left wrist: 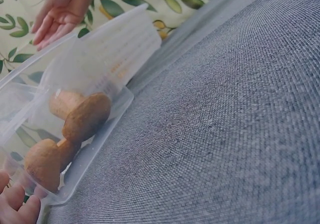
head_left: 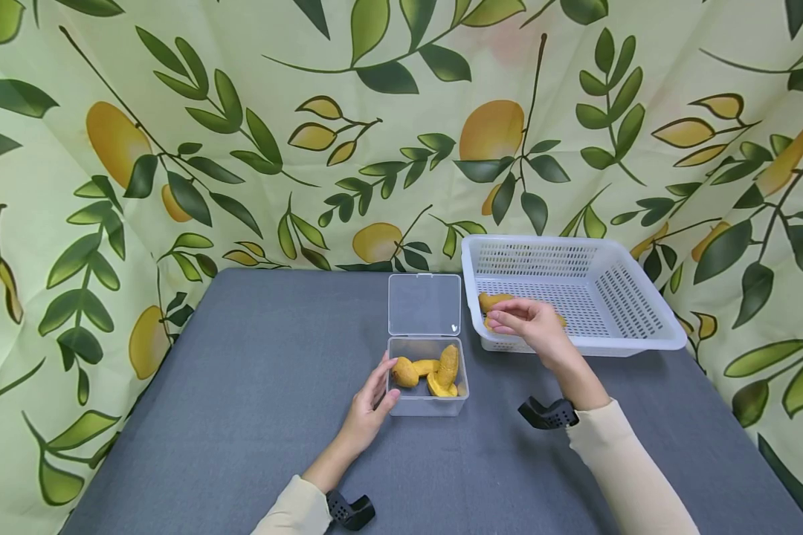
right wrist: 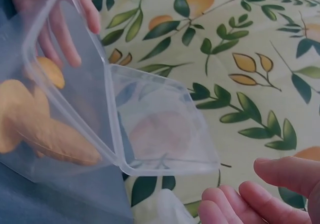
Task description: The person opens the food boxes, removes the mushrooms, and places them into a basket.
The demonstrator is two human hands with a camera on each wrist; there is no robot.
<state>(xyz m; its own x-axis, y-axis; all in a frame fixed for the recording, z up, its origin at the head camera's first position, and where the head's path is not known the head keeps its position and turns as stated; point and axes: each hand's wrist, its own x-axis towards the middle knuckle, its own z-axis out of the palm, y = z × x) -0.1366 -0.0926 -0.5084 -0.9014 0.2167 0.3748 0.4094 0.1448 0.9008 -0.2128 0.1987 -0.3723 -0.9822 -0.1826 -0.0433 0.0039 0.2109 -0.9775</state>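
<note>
Resting against a clear plastic box (head_left: 428, 406), the left hand (head_left: 368, 412) has its fingers laid along the left wall and its thumb at the near left corner; the fingers are nearly straight and touch the box without wrapping round it. The right hand (head_left: 531, 323) is over the near left part of a white perforated basket (head_left: 616, 343). Its fingers are loosely bent, with a gap between thumb and fingertips in the right wrist view, and nothing is held in it.

Contents of the box: a yellow-brown mushroom-shaped piece (head_left: 405, 372) lies on its side at the left, its rounded end near the left hand. A second mushroom-shaped piece (head_left: 448, 364) stands at the right, its narrower part pointing up. The two are close together; contact between them is not certain. The transparent lid (head_left: 424, 301) is folded back from the far edge of the box.

Contents of the basket: a similar tan piece (head_left: 491, 300) lies at the left side, with more of that colour partly hidden beneath the right hand; the exact count cannot be told.

The box and basket stand on a grey-blue table (head_left: 288, 357), the basket just to the right. A fabric backdrop (head_left: 508, 126) printed with leaves and fruit hangs behind.
</note>
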